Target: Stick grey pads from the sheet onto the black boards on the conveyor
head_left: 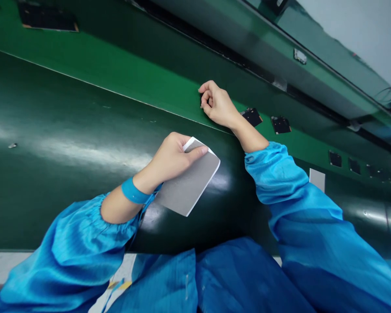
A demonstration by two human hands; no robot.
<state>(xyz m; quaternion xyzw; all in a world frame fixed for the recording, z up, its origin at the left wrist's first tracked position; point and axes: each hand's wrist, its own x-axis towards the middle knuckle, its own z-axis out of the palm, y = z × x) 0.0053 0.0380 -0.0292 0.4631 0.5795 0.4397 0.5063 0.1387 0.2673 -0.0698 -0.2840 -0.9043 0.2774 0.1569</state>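
Note:
My left hand (176, 158), with a blue band round its wrist, grips a grey sheet or pad with white edges (190, 182), thumb on top. Up and to the right, my right hand (217, 103) is over the bright green strip (143, 87). Its fingers are curled; something dark shows by the fingertips, too hidden to make out. Just beyond my right wrist lies a black board (252, 116), partly covered by the arm, and a second black board (281, 124) is to its right.
Several more black boards (335, 159) line the green strip at the right. Another dark board (48, 17) is at the upper left. A grey-white card (317, 179) stands past my right sleeve. A small metallic piece (12, 145) lies on the dark green surface (68, 113).

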